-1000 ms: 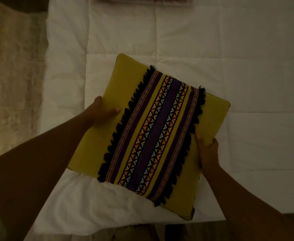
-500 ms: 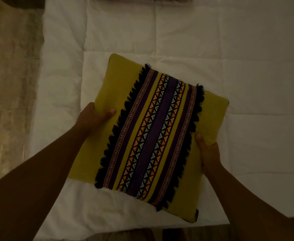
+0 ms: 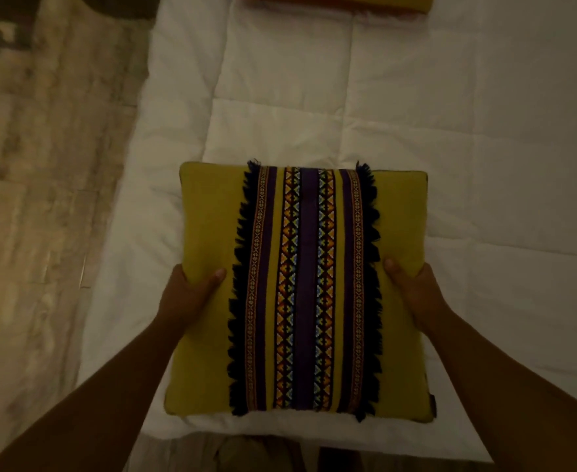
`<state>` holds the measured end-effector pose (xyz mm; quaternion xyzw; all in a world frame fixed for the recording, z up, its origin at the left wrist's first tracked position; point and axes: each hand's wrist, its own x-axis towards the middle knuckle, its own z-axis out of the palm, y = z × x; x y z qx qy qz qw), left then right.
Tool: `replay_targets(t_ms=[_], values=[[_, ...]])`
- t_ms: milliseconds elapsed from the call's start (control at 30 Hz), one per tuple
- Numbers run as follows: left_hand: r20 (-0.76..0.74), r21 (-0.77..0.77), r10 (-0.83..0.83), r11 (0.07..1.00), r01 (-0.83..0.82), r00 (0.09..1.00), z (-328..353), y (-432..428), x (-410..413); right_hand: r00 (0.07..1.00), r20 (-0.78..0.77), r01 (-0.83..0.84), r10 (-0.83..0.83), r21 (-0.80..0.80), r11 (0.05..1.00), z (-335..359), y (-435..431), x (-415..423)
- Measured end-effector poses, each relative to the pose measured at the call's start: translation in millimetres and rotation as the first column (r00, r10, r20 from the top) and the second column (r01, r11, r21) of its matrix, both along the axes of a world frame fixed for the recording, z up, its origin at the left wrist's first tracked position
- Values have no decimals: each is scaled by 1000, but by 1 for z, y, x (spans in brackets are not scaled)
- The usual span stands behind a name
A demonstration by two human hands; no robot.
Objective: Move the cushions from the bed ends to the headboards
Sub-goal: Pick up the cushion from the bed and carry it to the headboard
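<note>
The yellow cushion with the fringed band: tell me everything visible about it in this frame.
The square mustard-yellow fabric cushion has a central woven band of purple stripes and small multicoloured triangles, edged on both sides with black fringe. It looks soft and padded, with dark piping at its right corners. It is held face up, squared to the view, over the near end of the white quilted bed cover. The left hand and right hand each have a grip on a side edge, thumbs on top.

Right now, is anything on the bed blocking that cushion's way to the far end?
Nothing visible: bare white quilt lies ahead of the yellow fringed cushion, up to another yellow cushion at the far edge.
</note>
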<state>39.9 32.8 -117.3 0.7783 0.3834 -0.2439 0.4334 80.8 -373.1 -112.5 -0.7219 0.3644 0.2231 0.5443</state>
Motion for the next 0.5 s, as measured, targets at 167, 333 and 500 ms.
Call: replay_targets(t_ms=[167,333,500], values=[[9,-37,41,998,-41,999,-21,-2,10,999,15,-35,35,33,999,-14,-1,8],[-22,-123,34,992,-36,999,-25,11,16,997,-30,-70,70,12,998,-15,-9,6],[-45,-280,58,957,-69,997,-16,19,8,971,34,-236,237,-33,971,-14,-27,-3]])
